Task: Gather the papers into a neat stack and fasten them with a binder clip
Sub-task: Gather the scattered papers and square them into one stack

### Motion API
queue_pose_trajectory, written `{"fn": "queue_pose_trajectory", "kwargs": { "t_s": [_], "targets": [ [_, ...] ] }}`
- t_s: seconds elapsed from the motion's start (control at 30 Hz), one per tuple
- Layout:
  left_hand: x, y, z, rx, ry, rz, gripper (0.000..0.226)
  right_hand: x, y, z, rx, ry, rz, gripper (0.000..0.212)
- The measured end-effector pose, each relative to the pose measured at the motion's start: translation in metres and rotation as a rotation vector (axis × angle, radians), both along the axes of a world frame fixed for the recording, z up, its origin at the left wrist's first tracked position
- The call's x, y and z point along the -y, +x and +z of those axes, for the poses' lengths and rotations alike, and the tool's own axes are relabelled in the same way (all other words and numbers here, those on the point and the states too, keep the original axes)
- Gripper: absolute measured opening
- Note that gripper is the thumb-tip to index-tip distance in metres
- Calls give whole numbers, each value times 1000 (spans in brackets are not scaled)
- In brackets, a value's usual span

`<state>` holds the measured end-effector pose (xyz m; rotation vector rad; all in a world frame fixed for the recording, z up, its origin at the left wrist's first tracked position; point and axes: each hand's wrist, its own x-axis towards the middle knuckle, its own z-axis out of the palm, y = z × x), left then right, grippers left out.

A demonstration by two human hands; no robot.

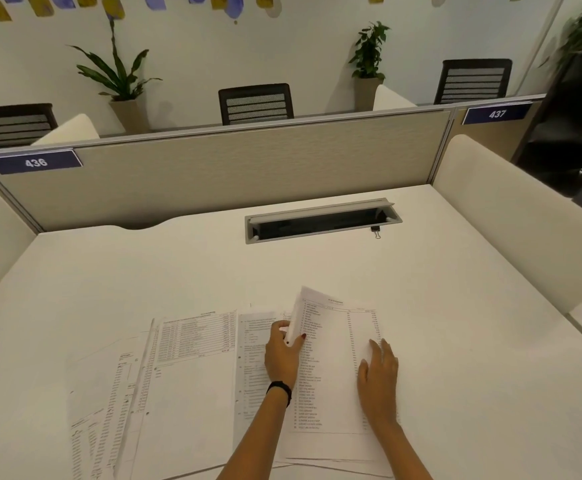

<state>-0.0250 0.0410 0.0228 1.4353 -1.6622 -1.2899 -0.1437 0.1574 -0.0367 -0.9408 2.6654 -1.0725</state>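
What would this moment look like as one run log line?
stage: gathering | left hand: lifting edge of top sheet | right hand: flat on sheet | binder clip: untouched by cable tray | loose papers: spread left

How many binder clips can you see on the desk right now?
1. The binder clip lies on the desk against the front right corner of the cable tray, far beyond both hands. More may be hidden under the papers.

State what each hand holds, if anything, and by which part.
The left hand pinches the top sheet by its lifted left edge. The right hand holds nothing; it lies flat on that sheet.
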Motion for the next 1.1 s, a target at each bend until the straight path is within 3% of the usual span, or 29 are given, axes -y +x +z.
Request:
{"fn": "queue_pose_trajectory", "kwargs": {
  "t_s": [0.27, 0.43, 0.5, 0.63, 0.77, 0.87, 1.1],
  "targets": [
    [6, -2, 25, -265, -24, -117, 9, 1, -14, 27, 256, -289, -106, 45],
    [11, -8, 49, -336, -72, -141, 6, 4, -29, 69, 632, -417, -211, 44],
    [14, -12, 58, -373, -75, -114, 11, 4, -33, 82, 690, -473, -216, 42],
    [15, -18, 80, -414, -132, -106, 21, 7, -37, 110, 665, -606, -203, 30],
    [12, -24, 105, -474, -233, -96, 10, 7, -38, 145, 551, -777, -166, 17],
    [9, -27, 119, -506, -306, -103, 15, 6, -37, 161, 441, -859, -133, 12],
    [-3, -28, 108, -504, -330, -94, 6, -1, -29, 155, 309, -785, -32, 11]
  ]
}}
